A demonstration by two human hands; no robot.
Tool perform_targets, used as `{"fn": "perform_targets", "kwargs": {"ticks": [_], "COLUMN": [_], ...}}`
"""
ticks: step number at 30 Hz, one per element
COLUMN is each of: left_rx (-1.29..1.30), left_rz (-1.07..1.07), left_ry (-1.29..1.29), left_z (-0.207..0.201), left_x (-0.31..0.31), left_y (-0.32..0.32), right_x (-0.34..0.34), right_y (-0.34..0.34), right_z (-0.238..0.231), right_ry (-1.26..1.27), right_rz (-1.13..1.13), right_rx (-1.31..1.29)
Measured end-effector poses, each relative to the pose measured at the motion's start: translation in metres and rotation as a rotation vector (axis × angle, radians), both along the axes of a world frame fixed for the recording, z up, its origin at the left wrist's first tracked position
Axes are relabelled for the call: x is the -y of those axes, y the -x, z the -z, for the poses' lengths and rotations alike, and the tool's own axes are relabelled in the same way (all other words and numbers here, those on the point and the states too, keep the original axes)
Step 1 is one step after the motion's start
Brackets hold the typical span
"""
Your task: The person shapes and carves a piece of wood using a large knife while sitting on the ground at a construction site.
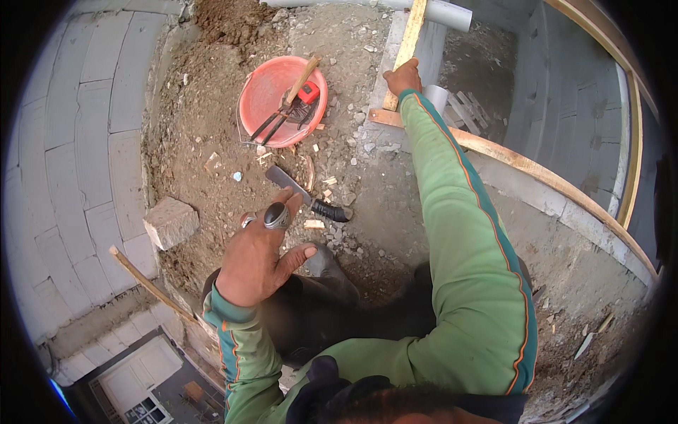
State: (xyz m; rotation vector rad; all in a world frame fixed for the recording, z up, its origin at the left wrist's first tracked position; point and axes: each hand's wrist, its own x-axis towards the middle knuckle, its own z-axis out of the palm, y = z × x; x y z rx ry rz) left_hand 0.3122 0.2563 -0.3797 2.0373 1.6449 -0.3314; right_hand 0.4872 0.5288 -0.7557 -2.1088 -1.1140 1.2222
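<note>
My right hand (pixel 404 78) is wrapped round a light wooden batten (pixel 411 35) at the upper right, just above where it meets a longer wooden strip (pixel 494 150). Nearer to me, my left hand (pixel 258 251) hovers over the ground, fingers apart and holding nothing, with large rings on it. Just beyond its fingertips lies a broad-bladed chopping knife (pixel 288 181) with a black handle. Farther off stands a pinkish-red bucket (pixel 258 92). Inside it are a tool with a wooden handle (pixel 304 76), dark-handled pincers (pixel 272 127) and a red tape measure (pixel 308 92).
A grey block wall (pixel 92 141) rises on the left, with a loose block (pixel 171 222) beside it. Grey pipes (pixel 452 14) lie near the batten. Beyond the long strip is a recess with grey walls (pixel 558 106). Wood chips (pixel 313 224) and stones litter the dirt.
</note>
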Motion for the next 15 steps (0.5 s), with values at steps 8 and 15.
{"fn": "perform_targets", "kwargs": {"ticks": [8,15], "left_rx": [0.033,-0.022], "left_rz": [-0.021,0.069], "left_ry": [0.021,0.04], "left_z": [0.001,0.02], "left_x": [0.009,0.009], "left_y": [0.036,0.058], "right_x": [0.01,0.002], "right_y": [0.018,0.031], "right_z": [-0.007,0.001], "right_ry": [-0.041,-0.153], "right_rz": [0.006,0.052], "right_rx": [0.152,0.226]}}
